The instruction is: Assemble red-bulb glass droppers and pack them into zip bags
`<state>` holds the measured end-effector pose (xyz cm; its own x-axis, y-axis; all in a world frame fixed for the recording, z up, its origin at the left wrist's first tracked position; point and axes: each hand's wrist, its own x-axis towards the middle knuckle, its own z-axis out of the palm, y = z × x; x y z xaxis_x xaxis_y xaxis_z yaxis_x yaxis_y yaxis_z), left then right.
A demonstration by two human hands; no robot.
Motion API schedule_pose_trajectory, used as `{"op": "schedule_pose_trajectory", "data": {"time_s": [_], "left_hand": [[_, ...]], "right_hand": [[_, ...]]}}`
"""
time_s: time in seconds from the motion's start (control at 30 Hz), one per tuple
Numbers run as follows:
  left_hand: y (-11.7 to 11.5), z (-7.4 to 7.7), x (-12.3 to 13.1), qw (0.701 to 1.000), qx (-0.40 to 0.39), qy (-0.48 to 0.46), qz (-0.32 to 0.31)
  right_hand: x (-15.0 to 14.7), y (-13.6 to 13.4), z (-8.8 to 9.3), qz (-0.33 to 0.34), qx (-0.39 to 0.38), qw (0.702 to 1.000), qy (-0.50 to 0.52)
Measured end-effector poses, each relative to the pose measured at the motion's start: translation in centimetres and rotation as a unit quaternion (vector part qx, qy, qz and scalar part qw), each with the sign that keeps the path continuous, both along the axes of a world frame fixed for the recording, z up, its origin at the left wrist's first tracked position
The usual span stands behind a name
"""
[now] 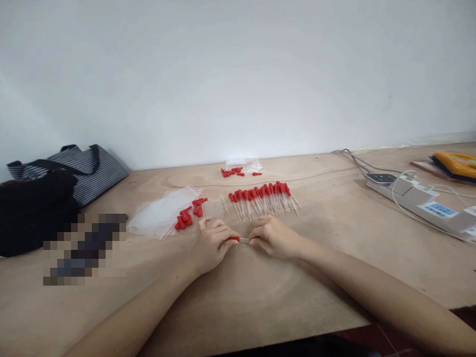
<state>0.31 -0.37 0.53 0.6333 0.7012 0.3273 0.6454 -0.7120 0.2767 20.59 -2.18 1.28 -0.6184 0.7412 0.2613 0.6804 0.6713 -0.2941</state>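
Between my two hands, low over the table, is a dropper: a red rubber bulb (234, 238) joined end-on with a thin clear tube (244, 240). My left hand (213, 245) pinches the bulb between thumb and finger. My right hand (273, 237) grips the tube, whose far end is hidden in the fingers. Just beyond my hands lies a row of droppers (260, 196), red bulbs pointing away. Several loose clear tubes (213, 207) lie side by side left of that row. Next to them is a small pile of loose red bulbs (184, 218).
Clear plastic zip bags (158, 210) lie at left. More bulbs (231, 171) and a bag (243, 163) sit near the wall. A striped bag (106, 173) and a black bag (37, 208) stand far left. A power strip (427, 198) with cables and a yellow item (455, 163) are right.
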Motion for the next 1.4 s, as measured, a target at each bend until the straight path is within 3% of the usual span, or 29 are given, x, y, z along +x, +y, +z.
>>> {"op": "schedule_pose_trajectory", "data": {"time_s": [0.1,0.17,0.33,0.47,0.63,0.8,1.03,1.27,1.4], "left_hand": [[0.3,0.4,-0.6,1.000,0.000,0.010,0.000],[1.1,0.8,-1.6,0.999,0.015,0.005,0.051],[3.8,1.4,-5.2,0.957,0.061,0.027,0.282],[5.1,1.0,-6.8,0.931,0.064,0.060,0.354],[5.2,0.7,-6.6,0.923,0.056,0.066,0.374],[5.0,1.1,-6.3,0.917,0.059,0.086,0.385],[4.5,1.8,-6.4,0.913,0.025,0.114,0.391],[4.4,2.0,-6.6,0.911,0.010,0.110,0.396],[4.5,2.4,-7.0,0.911,-0.045,0.104,0.397]], "right_hand": [[-0.2,0.3,0.1,0.008,0.031,0.999,-0.025],[-0.4,0.9,0.3,-0.012,0.023,1.000,-0.011],[-2.4,3.8,0.5,-0.204,-0.099,0.970,0.087],[-5.6,6.1,0.2,-0.283,-0.072,0.955,0.045],[-8.1,7.8,-0.4,-0.322,-0.055,0.945,-0.029],[-7.9,8.0,-0.7,-0.314,-0.054,0.947,-0.040],[-8.5,8.1,-0.3,-0.282,0.014,0.959,-0.028],[-9.5,9.1,-0.2,-0.293,-0.018,0.955,-0.051],[-10.0,9.8,-0.1,-0.318,-0.054,0.945,-0.061]]}}
